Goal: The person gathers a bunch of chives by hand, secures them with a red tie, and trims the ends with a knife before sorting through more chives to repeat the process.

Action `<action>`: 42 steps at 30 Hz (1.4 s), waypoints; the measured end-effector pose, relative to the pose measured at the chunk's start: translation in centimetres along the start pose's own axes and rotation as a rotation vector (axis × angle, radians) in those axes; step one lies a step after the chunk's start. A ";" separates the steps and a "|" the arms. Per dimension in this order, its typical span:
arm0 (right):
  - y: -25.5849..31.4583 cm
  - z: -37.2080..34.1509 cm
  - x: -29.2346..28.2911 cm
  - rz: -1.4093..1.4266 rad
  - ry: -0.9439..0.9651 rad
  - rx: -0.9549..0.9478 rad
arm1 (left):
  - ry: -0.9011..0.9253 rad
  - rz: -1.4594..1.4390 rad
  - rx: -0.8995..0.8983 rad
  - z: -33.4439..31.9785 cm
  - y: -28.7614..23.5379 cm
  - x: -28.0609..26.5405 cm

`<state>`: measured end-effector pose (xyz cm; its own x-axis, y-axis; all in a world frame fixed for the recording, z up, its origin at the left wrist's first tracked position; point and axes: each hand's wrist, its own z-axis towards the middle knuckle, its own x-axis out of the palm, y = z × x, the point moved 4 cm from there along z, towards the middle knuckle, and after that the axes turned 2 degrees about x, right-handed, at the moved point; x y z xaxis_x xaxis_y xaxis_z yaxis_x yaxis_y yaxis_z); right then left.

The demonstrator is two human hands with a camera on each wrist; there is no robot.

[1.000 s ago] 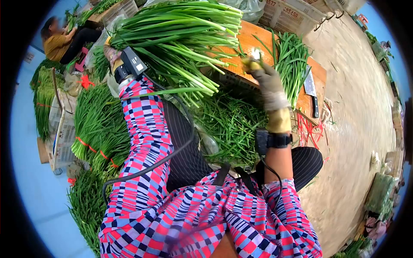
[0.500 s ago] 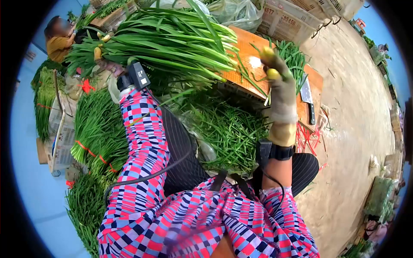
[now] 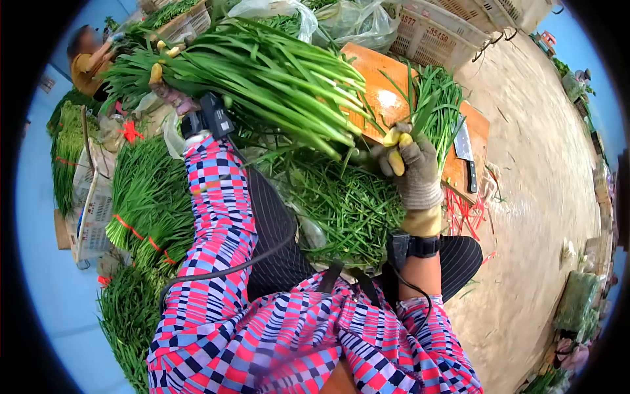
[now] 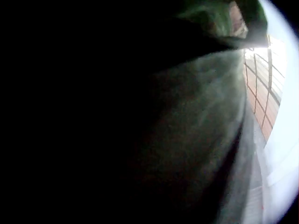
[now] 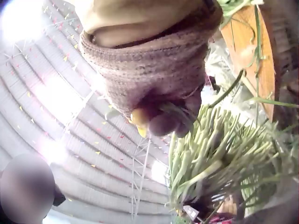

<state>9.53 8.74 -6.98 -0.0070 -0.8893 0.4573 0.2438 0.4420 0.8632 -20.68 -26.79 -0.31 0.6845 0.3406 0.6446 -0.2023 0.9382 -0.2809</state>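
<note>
A large bundle of long green stalks with pale ends (image 3: 282, 85) lies across my left hand (image 3: 172, 95), whose yellow-tipped fingers curl round its leafy side. My gloved right hand (image 3: 413, 164) is just beyond the pale ends, fingers curled. In the right wrist view, thin green blades (image 5: 175, 111) show between the curled fingers of that hand (image 5: 154, 84), beside the pale stalk ends (image 5: 205, 158). The left wrist view is mostly dark, and the left hand cannot be made out there.
An orange board (image 3: 374, 79) carries a smaller green bunch (image 3: 436, 98) and a knife (image 3: 463, 141). Loose green trimmings (image 3: 348, 203) lie below. Tied bundles (image 3: 154, 197) stand at left, crates (image 3: 440, 29) behind. Another person (image 3: 85, 62) sits at the upper left.
The right hand has moved down and slightly left from over the board, its fingers curling in. The bundle's pale ends have dropped lower, and the left hand's yellow fingertips have come into view.
</note>
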 end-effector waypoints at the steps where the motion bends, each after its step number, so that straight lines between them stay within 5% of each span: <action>1: -0.5 -0.7 -1.4 -0.165 -0.053 0.026 | -0.117 0.171 0.042 -0.7 -0.7 -0.4; 3: -0.1 -0.5 -0.8 -0.346 -0.116 0.034 | -0.018 0.134 0.245 -1.5 0.4 1.5; 7: -1.4 3.5 2.4 -0.476 -0.091 0.093 | 0.086 -0.183 -0.035 0.0 0.9 0.4; 9: -3.7 5.1 3.9 -0.401 -0.138 0.306 | 0.187 -0.263 -0.098 0.3 1.5 1.1; 10: -4.6 5.9 4.2 -0.300 -0.196 0.324 | -0.027 0.097 0.040 0.3 1.0 -0.2; 12: -5.1 6.1 4.6 0.027 -0.282 0.289 | 0.051 0.413 0.188 -0.1 0.7 1.0; 13: -5.3 6.0 4.6 0.357 -0.397 0.259 | -0.055 0.562 0.189 0.4 0.8 -0.4; 16: -4.3 5.5 3.4 0.478 -0.249 0.082 | -0.501 0.802 0.006 0.8 0.6 -4.8; 19: -1.7 2.5 1.5 0.660 0.029 0.020 | -0.421 0.765 0.036 -0.8 1.7 -2.9; 21: -1.7 0.0 -0.9 0.364 -0.068 -0.026 | -0.211 0.694 0.127 -2.6 2.9 0.3; 23: -3.3 -2.0 -2.3 -0.133 -0.201 0.266 | -0.165 0.701 0.138 -2.5 2.9 1.3; 24: -3.3 -3.0 -1.7 -0.576 -0.118 0.371 | -0.180 0.724 0.119 -1.7 2.7 1.2; 25: -6.2 -4.0 -2.5 -0.331 -0.025 0.377 | -0.171 0.763 0.125 -1.8 2.7 1.3; 26: -8.2 -4.4 -2.5 -0.434 0.016 0.327 | -0.152 0.829 0.144 -1.9 2.8 2.1; 28: -9.5 -4.7 -2.1 -0.503 0.063 0.304 | -0.081 1.084 0.223 -2.2 3.0 4.2; 33: -11.1 1.7 4.0 -0.065 0.084 0.098 | -0.046 2.225 0.399 1.1 6.1 8.2; 34: -10.7 2.4 5.3 0.059 -0.072 0.164 | -0.074 2.384 0.405 2.1 6.9 8.5; 37: -11.8 5.3 3.8 -0.218 -0.437 0.543 | -0.142 2.719 0.350 4.7 9.0 9.2; 38: -15.1 6.4 1.7 0.034 -0.409 0.453 | -0.156 2.793 0.322 5.3 9.6 9.5; 42: -11.1 2.2 1.6 0.546 -0.376 0.296 | -0.070 2.937 0.049 7.0 11.3 12.1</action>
<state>4.69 2.71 -15.38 -0.3049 -0.4559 0.8362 0.0353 0.8720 0.4882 -19.59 -11.61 9.23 -0.7370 -0.1421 -0.6608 0.0895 -0.9896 0.1130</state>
